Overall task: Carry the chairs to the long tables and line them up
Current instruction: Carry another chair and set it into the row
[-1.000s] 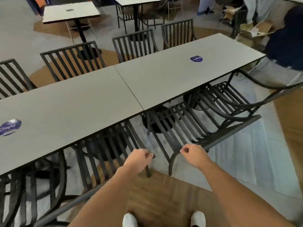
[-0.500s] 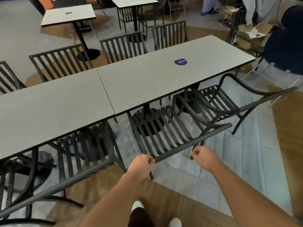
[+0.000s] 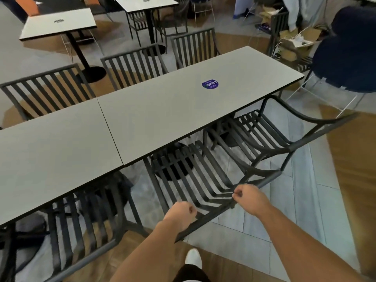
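Nearest the long counter's [image 3: 162, 119] front edge, the left hand [image 3: 180, 215] and right hand [image 3: 251, 198] both grip the top rail of a black slatted chair [image 3: 193, 180]. The fingers [image 3: 191, 210] of each hand are curled round that rail, and the chair's seat is tucked partly under the counter, at the middle of the front edge.

To the left of it along the same edge, a second chair [image 3: 85, 216] sits pushed in. To the right, a third chair [image 3: 264, 135] stands at the counter's end, angled slightly outward rather than square to the edge.

Beyond the counter, on its far side, three more chairs [image 3: 134, 66] stand in a row with their backs rising above the top.

By the look of it the task is well advanced: both sides of the counter have chairs. What seems left is squaring the held chair to the edge and perhaps straightening the angled one at the end. Whether more chairs wait elsewhere cannot be told.
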`<state>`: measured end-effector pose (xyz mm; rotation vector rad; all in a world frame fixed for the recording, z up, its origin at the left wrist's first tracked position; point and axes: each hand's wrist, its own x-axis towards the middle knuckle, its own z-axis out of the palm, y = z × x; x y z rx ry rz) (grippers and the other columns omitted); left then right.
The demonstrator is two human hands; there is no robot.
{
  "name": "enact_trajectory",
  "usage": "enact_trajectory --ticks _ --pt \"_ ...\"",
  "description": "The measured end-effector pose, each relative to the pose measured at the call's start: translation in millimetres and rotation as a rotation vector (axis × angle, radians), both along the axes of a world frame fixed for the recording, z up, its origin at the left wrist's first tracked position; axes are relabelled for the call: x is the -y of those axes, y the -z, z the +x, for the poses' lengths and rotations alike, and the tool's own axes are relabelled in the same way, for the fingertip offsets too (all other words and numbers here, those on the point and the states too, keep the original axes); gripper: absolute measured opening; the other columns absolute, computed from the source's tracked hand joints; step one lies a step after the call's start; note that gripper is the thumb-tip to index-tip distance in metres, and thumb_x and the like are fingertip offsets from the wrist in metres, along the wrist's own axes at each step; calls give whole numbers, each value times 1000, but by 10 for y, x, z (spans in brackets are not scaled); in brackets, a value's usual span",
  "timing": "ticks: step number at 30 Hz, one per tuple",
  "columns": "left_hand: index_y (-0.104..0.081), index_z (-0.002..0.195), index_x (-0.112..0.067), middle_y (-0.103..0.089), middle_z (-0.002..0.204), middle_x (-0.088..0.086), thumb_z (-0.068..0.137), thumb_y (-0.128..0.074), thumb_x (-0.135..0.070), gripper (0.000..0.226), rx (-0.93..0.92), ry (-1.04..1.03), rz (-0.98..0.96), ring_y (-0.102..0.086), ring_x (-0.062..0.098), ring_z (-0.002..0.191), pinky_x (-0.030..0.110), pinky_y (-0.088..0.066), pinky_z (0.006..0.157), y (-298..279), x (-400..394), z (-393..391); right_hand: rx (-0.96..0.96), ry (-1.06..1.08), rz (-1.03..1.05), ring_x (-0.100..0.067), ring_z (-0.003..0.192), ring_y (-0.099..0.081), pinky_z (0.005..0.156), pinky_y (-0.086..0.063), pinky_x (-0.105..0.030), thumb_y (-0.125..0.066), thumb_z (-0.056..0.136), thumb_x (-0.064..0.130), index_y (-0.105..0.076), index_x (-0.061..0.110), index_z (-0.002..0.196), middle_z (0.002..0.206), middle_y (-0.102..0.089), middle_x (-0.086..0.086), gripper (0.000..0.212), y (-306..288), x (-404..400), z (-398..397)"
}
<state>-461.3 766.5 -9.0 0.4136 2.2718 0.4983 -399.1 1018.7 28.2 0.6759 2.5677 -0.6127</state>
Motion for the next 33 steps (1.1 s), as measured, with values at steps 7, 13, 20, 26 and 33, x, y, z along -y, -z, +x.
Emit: enact_trajectory --ticks 7,13,20,26,33 --pt "-66 105 -17 -70 97 2 107 -44 -35 28 16 -18 -39 -67 20 89 37 -57 85 77 -90 -267 80 -36 -23 -17 99 -66 92 -55 -34 -62 100 35 -68 18 118 109 -72 -1 25 122 -326 -300" --pt "-68 117 -22 -69 104 -2 106 -48 -42 31 45 -162 -96 -65 14 94 29 -53 87 210 -204 -201 215 -187 -35 -18 105 -63 94 -53 -34 -65 95 47 -66 21 126 115 -69 -1 40 341 -651 -450" --pt "-65 129 -23 -69 116 2 107 -39 -53 46 137 -411 -206 -64 20 107 35 -50 98 295 -536 255 282 -511 -73 -19 128 -55 107 -44 -36 -60 77 82 -59 27 139 138 -61 1 83 555 -964 -511" --pt "-45 150 -41 -57 146 -7 71 -31 -102 101 67 -313 -311 -53 18 133 38 -42 110 361 -711 465 166 -821 100 -19 124 -54 104 -41 -35 -62 90 62 -57 32 135 132 -61 6 55 778 -1119 -534" --pt "-46 148 -47 -64 135 -6 97 -59 -46 53 -72 -262 -433 -62 18 119 35 -50 101 424 -878 433 135 -931 193 -22 116 -59 96 -52 -40 -57 98 19 -57 32 134 125 -64 5 38 902 -1245 -662"
